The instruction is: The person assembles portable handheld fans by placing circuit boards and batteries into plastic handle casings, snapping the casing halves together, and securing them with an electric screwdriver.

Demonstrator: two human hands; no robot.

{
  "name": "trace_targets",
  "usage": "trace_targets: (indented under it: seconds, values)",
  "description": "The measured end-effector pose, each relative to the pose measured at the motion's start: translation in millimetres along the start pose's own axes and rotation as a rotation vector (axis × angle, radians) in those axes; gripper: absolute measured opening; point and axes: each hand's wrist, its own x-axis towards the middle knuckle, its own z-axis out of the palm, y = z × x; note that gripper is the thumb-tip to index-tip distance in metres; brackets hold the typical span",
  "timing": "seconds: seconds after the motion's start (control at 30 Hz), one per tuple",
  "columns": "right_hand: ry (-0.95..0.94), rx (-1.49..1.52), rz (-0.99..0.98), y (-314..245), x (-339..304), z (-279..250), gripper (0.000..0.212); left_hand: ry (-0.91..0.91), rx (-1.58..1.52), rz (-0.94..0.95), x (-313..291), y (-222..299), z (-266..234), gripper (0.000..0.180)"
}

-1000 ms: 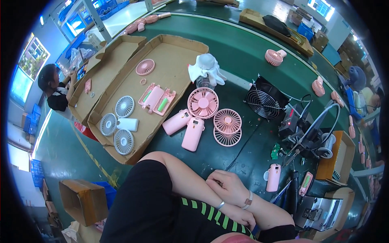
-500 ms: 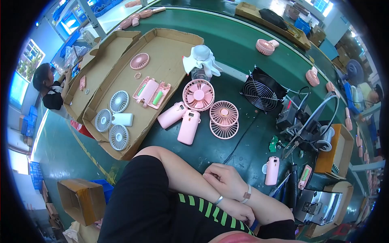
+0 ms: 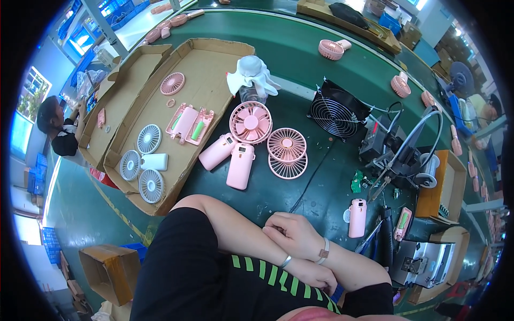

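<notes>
My forearms are crossed at the table's near edge. My right hand [image 3: 293, 233], with a light band on its wrist, rests over my left forearm, its fingers loosely curled with nothing in them. Below it lies my left hand [image 3: 317, 275], a silver bangle at its wrist; its fingers bend inward around nothing visible, and their tips are partly hidden. Nearest to the hands is an upright pink handheld fan body [image 3: 357, 218]. Farther up lie two more pink bodies [image 3: 241, 167] [image 3: 217, 151], a pink fan head with blades [image 3: 250, 123] and two pink fan grilles [image 3: 287, 144] [image 3: 289, 167].
A cardboard tray [image 3: 214, 59] at left holds white grilles [image 3: 149, 139] and an opened pink casing [image 3: 188, 124]. A black cooling fan [image 3: 337, 112], a soldering stand [image 3: 399, 155] and green circuit boards [image 3: 357, 181] stand right. Pink fans [image 3: 331, 50] lie on the green conveyor belt [image 3: 284, 32]. Another person [image 3: 61, 131] works far left.
The view has shifted slightly, so the table things appear a little further left. My crossed arms and hands keep their pose, and nothing has been picked up.
</notes>
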Motion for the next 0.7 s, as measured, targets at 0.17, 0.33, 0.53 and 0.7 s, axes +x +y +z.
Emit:
trace_targets:
  seconds: [0.17,0.33,0.53,0.7]
  values:
    - [-0.005,0.01,0.021,-1.3,-0.1,-0.3,0.018,0.005,0.003,0.016,1.7,-1.1,0.9,0.023]
    - [-0.006,0.002,0.032,-1.9,0.2,-0.7,0.018,0.014,0.0,0.019,2.0,-3.5,1.3,0.023]
    - [-0.007,0.01,0.026,-1.9,0.7,-0.6,0.017,0.012,0.01,0.028,2.1,-5.3,1.7,0.023]
    - [-0.012,0.007,0.033,-3.0,0.2,-1.2,0.017,0.012,-0.005,0.034,1.6,-4.0,1.3,0.025]
